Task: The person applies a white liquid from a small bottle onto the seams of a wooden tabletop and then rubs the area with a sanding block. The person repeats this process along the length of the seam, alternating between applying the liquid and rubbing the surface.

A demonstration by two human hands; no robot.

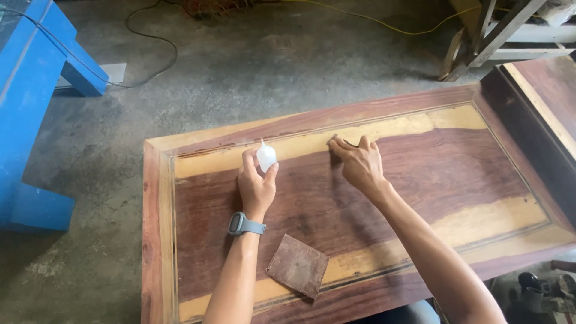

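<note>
Now | left hand [256,187] clasps glue bottle [266,157] | right hand [358,163] fingertips press panel [420,180]

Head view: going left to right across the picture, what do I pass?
Blue stand → left hand gripping a small white squeeze bottle → right hand pressing fingertips on the wood panel → pale timber frame at the far right.

Sandpaper sheet [298,265] on wooden panel [456,174], machine frame [30,108] left, cables [150,42] on floor [252,66] behind
</note>
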